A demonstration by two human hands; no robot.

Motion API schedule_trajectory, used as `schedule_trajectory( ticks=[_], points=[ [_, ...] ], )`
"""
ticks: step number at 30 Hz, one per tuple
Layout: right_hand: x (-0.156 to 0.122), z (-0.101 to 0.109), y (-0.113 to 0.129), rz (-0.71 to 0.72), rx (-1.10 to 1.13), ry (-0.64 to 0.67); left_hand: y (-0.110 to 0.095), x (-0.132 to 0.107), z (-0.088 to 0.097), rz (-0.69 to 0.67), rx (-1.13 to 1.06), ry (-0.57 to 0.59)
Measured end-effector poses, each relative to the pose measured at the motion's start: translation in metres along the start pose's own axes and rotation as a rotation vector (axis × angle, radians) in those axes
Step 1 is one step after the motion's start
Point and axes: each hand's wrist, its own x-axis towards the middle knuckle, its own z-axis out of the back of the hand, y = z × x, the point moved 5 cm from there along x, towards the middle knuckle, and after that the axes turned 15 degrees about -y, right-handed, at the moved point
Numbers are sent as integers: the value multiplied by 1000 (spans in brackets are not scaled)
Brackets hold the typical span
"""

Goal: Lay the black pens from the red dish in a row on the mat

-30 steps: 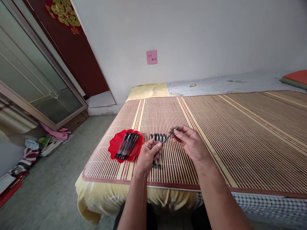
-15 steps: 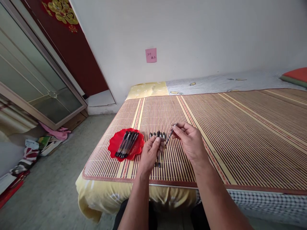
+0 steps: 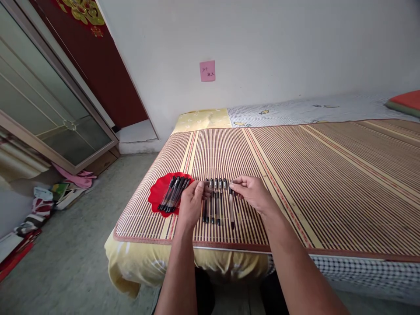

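Several black pens (image 3: 213, 202) lie side by side in a row on the striped bamboo mat (image 3: 295, 175) near its front edge. My right hand (image 3: 251, 194) pinches the top end of the rightmost pen (image 3: 231, 212), which lies flat on the mat. My left hand (image 3: 191, 200) rests at the left end of the row. Its fingers are curled together by the pen tops, and what they hold, if anything, is hidden. A red scalloped plate (image 3: 156, 194) left of that hand carries several more black pens (image 3: 172, 195).
The mat covers a bed with a yellow sheet (image 3: 138, 267) hanging over the front corner. A red and green cushion (image 3: 405, 101) lies at the far right. A glass cabinet door (image 3: 49, 109) and a pile of clutter (image 3: 49, 201) stand on the floor at left.
Both hands have come down from mid-air to the mat. The thin pen part held between them is now a pen laid at the right end of the row.
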Motion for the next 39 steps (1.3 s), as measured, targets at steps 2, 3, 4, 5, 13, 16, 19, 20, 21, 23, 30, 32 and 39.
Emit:
schedule_trajectory(
  ticks=[2,3,4,5,13,16,19,20,21,23,30,32,39],
  points=[
    [4,-4,-18,-43,-54,20,3,5,10,11,-5,-43],
    [6,-8,-27,-61,-77,26,4,6,13,22,1,-39],
    [8,-11,-36,-77,-101,31,6,6,13,33,15,-24],
    [9,-14,-44,-91,-125,30,7,5,13,40,34,-4],
    [11,-22,-55,-111,-308,-31,11,1,5,45,104,82],
    [8,-21,-50,-140,-335,-31,12,2,7,38,108,83],
    [5,-18,-49,-145,-373,1,13,2,8,22,142,99],
    [5,-17,-49,-140,-384,17,14,2,8,13,166,116],
    [4,-16,-49,-130,-397,38,14,1,8,5,192,138],
    [2,-16,-48,-100,-443,84,14,-1,6,-16,261,189],
    [-6,-21,-28,13,-724,132,17,-17,-12,-100,584,449],
    [-7,-21,-26,26,-770,154,17,-20,-17,-149,688,492],
    [-11,-18,-24,-1,-794,240,13,-24,-26,-230,857,557]
  ],
)
